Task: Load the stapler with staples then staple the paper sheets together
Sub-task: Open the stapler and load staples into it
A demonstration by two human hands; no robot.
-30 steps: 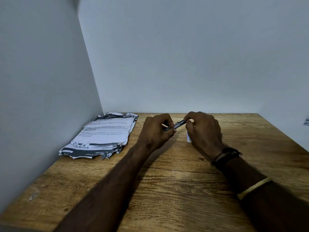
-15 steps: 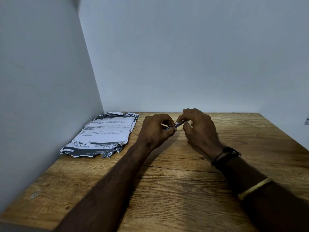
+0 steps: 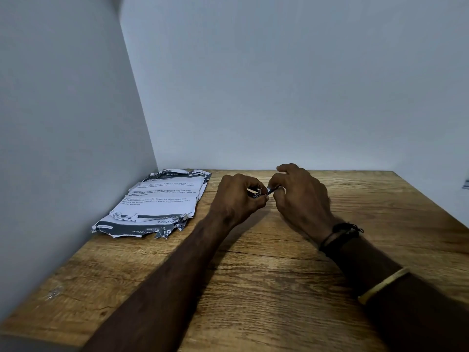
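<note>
Looking down from the head camera, we see the left hand (image 3: 236, 199) curled around a small metal stapler (image 3: 256, 194), mostly hidden in its grip, over the wooden table (image 3: 279, 288). The right hand (image 3: 302, 199) pinches a thin silver strip of staples (image 3: 272, 190) at the stapler's end; we judge the left steadies it for loading. Ragged paper sheets (image 3: 160, 201) lie stacked by the left wall, not yet stapled.

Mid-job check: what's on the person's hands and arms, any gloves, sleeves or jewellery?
No gloves or sleeves in view: left hand and right hand are bare, forearms too. The right wrist carries a knotted black cord bracelet; higher up that forearm sits a thin gold-coloured band. Nothing worn on the left arm.
</note>
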